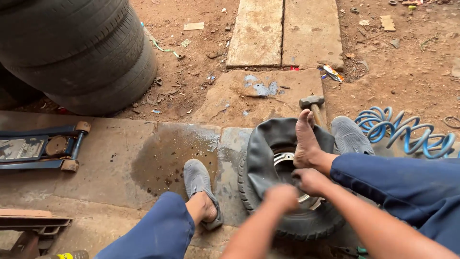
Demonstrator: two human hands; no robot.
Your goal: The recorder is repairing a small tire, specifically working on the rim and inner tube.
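Observation:
A small black tyre [268,211] on a metal rim [283,158] lies flat on the concrete between my legs. A loose black inner tube [273,139] is draped over its far side. My left hand [282,196], blurred, is closed in a fist on the tube's edge at the rim opening. Just to its right, my right hand [311,181] has its fingers curled on the tube beside the rim. My bare right foot [304,141] presses on the tube. My left foot, in a grey shoe [199,184], rests left of the tyre.
An empty grey shoe [350,134] and a hammer [311,101] lie beyond the tyre. A blue coiled air hose [407,134] lies at right. Stacked tyres [81,52] stand at the back left, a floor jack [43,146] at left. A wet patch [167,153] darkens the concrete.

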